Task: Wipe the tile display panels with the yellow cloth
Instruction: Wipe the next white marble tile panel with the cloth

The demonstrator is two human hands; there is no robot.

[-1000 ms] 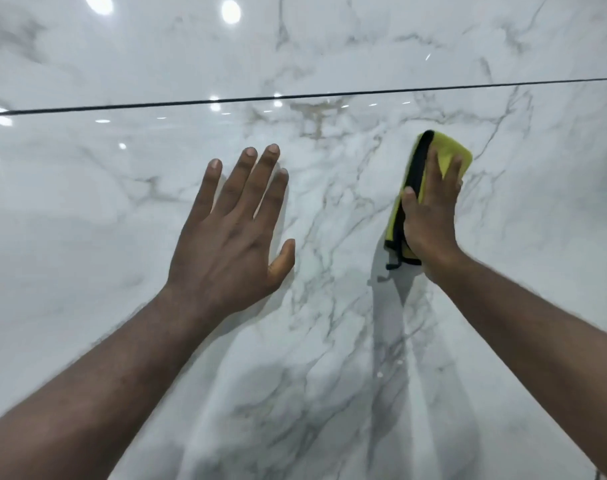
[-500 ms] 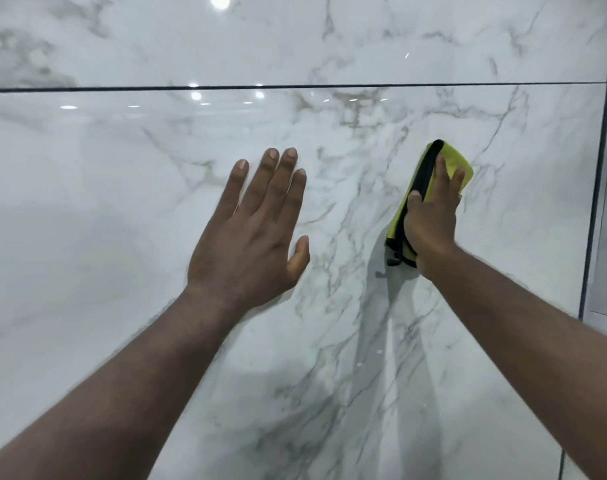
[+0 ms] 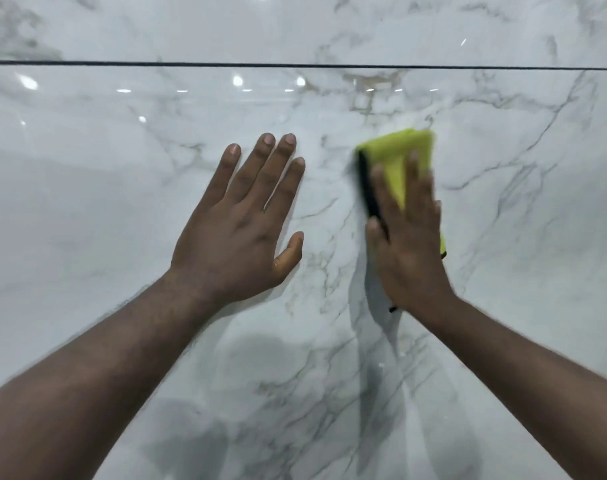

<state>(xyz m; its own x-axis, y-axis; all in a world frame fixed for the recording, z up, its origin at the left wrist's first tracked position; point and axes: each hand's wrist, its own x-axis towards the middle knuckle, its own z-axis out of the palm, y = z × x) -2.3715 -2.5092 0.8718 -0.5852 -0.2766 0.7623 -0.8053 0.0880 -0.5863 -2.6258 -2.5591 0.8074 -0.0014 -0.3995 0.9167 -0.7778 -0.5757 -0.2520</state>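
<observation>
Left hand (image 3: 239,223): flat on the lower tile panel (image 3: 87,209), fingers straight and slightly spread, holding nothing; appears to brace.

Yellow cloth (image 3: 397,150): folded, with a black edge on its left side. It lies flat against the same panel just right of the left hand, well below the joint line (image 3: 295,65), and its upper part is blurred.

Right hand (image 3: 411,244): spread flat over the cloth, fingers straight, pressing it to the tile rather than gripping it.

Progress: a wiping stroke looks to be under way on the middle of the lower panel. No dust, streaks or wet marks show, so wiped and unwiped areas cannot be told apart. The upper panel (image 3: 226,26) and the outer reaches of the lower one probably remain.

Surface: glossy white marble-look tile with grey veining and a thin dark joint between panels.

Room: known only from reflections, namely small ceiling lights (image 3: 238,80) and a dim shadow low on the panel.
</observation>
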